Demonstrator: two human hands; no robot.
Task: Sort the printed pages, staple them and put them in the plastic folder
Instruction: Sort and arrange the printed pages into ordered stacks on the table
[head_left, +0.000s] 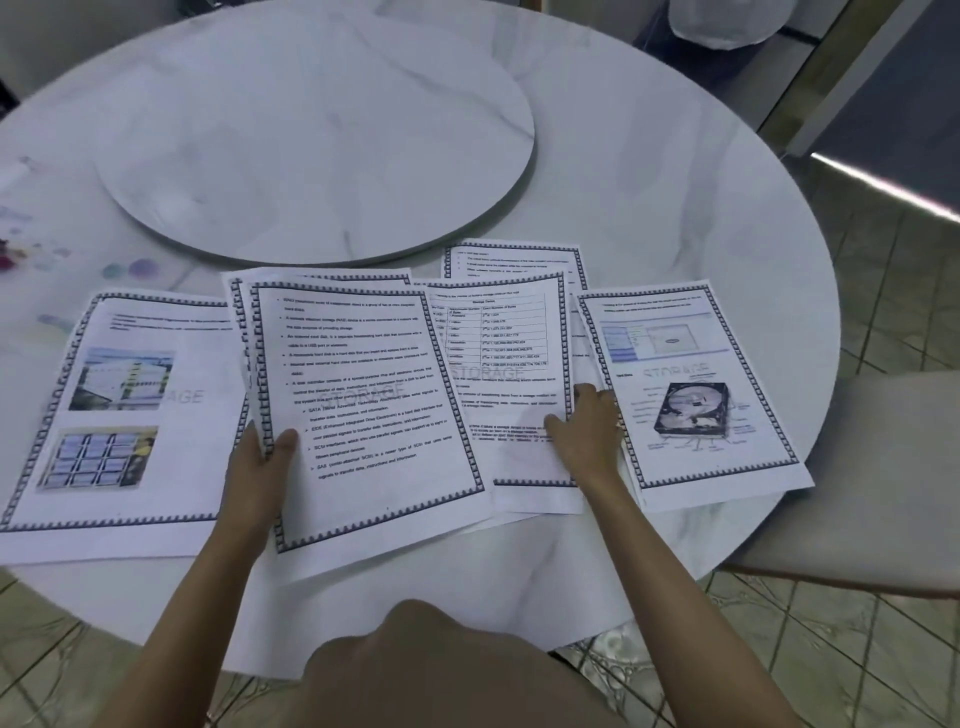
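We see the printed pages (530, 493) fanned along the near edge of the round marble tabletop (649, 182), all with the same dark patterned border. Our left hand (260, 467) pinches a small sheaf (363, 415) of text sheets at its left edge, thumb on top and fingers beneath; the sheaf overlaps the sheets beside it. Our right hand (587, 431) lies on the sheet with a table (498, 338), thumb spread to the left and fingers bent at that sheet's right edge; we cannot tell whether they pinch it. Just right of that hand lies the sheet with a hard-drive picture (691, 395), and at the far left the sheet with two photos (119, 415). Another sheet (514, 260) peeks out behind. Beyond them sits a round turntable (311, 130). Blurred coloured bits (140, 267) lie at the left, and a pale chair (857, 467) stands to the right
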